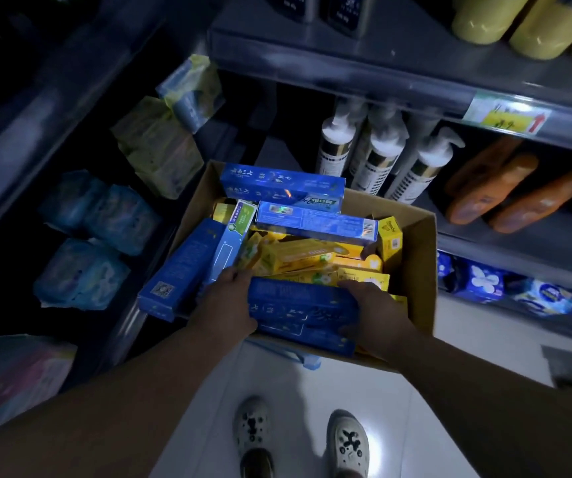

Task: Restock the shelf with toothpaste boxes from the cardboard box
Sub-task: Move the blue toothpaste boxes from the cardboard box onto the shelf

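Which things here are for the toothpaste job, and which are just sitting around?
For the job: cardboard box, blue toothpaste boxes gripped by left hand and right hand, yellow toothpaste boxes.

Just around: white pump bottles, orange packs, yellow bottles.

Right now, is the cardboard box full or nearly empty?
Still well stocked. The cardboard box holds a jumbled pile of blue and yellow toothpaste boxes rising about to its rim; its bottom is hidden.
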A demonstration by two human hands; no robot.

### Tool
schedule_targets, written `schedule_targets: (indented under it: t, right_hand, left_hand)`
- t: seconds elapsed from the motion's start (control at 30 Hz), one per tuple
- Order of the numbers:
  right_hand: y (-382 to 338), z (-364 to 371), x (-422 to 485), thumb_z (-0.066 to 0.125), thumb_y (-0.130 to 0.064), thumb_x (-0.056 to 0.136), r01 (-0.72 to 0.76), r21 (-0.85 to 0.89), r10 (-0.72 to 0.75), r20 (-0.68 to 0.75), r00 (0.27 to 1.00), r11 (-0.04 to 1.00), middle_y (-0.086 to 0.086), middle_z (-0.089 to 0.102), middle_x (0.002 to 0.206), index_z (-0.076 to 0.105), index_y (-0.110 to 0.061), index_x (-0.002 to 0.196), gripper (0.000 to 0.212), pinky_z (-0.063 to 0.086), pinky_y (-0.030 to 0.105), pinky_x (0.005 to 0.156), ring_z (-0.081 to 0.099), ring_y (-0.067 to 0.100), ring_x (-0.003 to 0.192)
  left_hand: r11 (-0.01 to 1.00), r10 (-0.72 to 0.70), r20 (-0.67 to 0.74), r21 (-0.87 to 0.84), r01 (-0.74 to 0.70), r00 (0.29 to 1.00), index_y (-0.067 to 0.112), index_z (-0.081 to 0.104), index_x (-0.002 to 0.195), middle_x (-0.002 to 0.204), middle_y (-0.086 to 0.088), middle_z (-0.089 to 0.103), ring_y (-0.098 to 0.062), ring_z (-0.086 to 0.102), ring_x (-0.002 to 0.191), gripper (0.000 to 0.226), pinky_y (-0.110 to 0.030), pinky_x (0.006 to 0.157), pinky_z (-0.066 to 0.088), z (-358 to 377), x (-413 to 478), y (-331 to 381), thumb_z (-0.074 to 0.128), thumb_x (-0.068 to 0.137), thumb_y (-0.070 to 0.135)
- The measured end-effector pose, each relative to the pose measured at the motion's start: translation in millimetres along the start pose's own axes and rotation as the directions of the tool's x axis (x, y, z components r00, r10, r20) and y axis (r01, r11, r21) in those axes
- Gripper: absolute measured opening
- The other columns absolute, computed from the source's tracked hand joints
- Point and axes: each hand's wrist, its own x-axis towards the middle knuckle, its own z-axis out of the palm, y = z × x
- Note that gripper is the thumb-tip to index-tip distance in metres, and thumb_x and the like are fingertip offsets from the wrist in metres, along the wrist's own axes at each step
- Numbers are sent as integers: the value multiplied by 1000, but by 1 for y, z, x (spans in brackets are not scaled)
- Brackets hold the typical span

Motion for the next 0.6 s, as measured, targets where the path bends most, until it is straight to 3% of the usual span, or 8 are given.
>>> schedule_targets:
  t: [0.17,0.27,0.37,0.5,0.6]
  right_hand:
    - [4,-7,0,77,-22,76,-6,114,7,-9,1000,993,1,46,142,37,-29,145,81,47,31,98,49,20,124]
    - [10,-15,-1,79,-24,76,-2,240,14,-50,999,971,0,53,136,36,-31,144,80,52,38,95,55,20,118]
    - [14,-16,-1,83,-25,75,-60,362,114,-131,985,930,1,58,129,36,-24,143,82,53,38,90,60,23,111]
    - [18,-6,1,84,-30,72,-183,251,188,4,982,951,2,65,110,51,-14,121,61,54,39,87,61,23,105]
    - [20,6,1,85,-33,70,-164,174,152,76,985,971,1,65,103,58,-16,115,55,51,33,84,61,20,99]
  left_hand:
    - [994,85,-46,-59,-88,995,31,42,140,143,4,33,-20,48,120,72,-32,98,44,-13,-4,-1,73,75,25]
    - [983,129,-135,-115,-145,982,25,51,134,138,6,41,-17,50,119,62,-25,97,41,-26,-6,0,74,77,20]
    - [973,159,-211,-130,-188,964,21,55,128,127,4,50,-16,53,112,52,-21,88,38,-35,-5,1,75,80,19]
    - [967,147,-267,-164,-195,952,19,56,125,124,1,53,-17,54,109,50,-27,90,43,-31,-9,-4,75,80,19]
    - [968,113,-287,-184,-170,951,17,54,128,127,0,51,-15,52,109,52,-21,89,38,-21,-13,-7,75,80,20]
